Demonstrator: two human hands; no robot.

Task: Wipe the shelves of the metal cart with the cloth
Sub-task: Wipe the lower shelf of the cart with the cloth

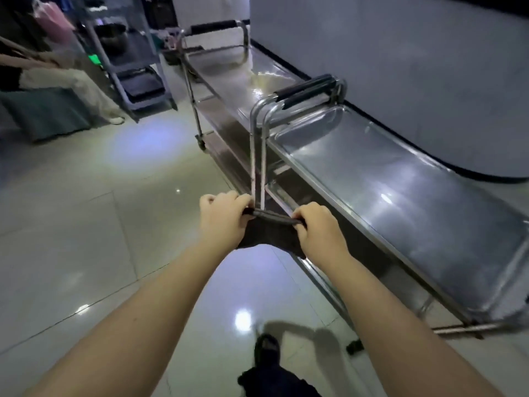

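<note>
A dark cloth (270, 233) is stretched between my two hands in mid air, just left of the nearer metal cart. My left hand (221, 217) grips its left top corner and my right hand (319, 229) grips its right top corner, so the upper edge is pulled taut and the rest hangs down. The nearer metal cart (400, 193) stands to the right, its shiny top shelf bare, with a black-padded handle (307, 91) at its far end. Its lower shelves lie mostly hidden under the top one.
A second metal cart (243, 73) stands end to end behind the first, along a pale wall (400, 53). A grey plastic rack (134, 67) and bundled fabric (51, 110) sit at the far left. Glossy floor tiles (86, 224) spread on the left. My dark shoe (266, 348) is below.
</note>
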